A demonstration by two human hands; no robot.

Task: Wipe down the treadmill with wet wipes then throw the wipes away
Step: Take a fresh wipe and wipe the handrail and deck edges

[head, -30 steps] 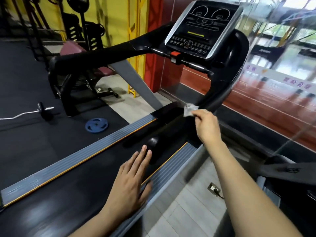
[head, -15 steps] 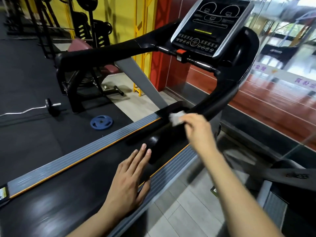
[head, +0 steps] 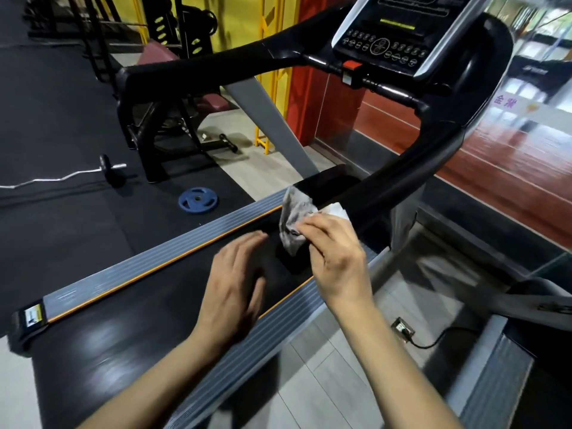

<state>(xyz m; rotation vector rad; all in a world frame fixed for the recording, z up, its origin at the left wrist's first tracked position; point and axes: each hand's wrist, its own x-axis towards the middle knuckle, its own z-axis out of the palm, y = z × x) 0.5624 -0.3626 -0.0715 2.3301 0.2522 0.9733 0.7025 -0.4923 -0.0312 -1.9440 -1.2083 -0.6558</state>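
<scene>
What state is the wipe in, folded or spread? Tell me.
Partly spread and crumpled. The wipe hangs loose and wrinkled from the right hand, which pinches it over the treadmill; it looks greyed.

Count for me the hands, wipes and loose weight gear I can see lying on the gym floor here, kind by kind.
Hands: 2, left hand and right hand
Wipes: 1, wet wipe in the right hand
Weight plates: 1, blue weight plate
Barbells: 1, curl bar
Total: 5
</scene>
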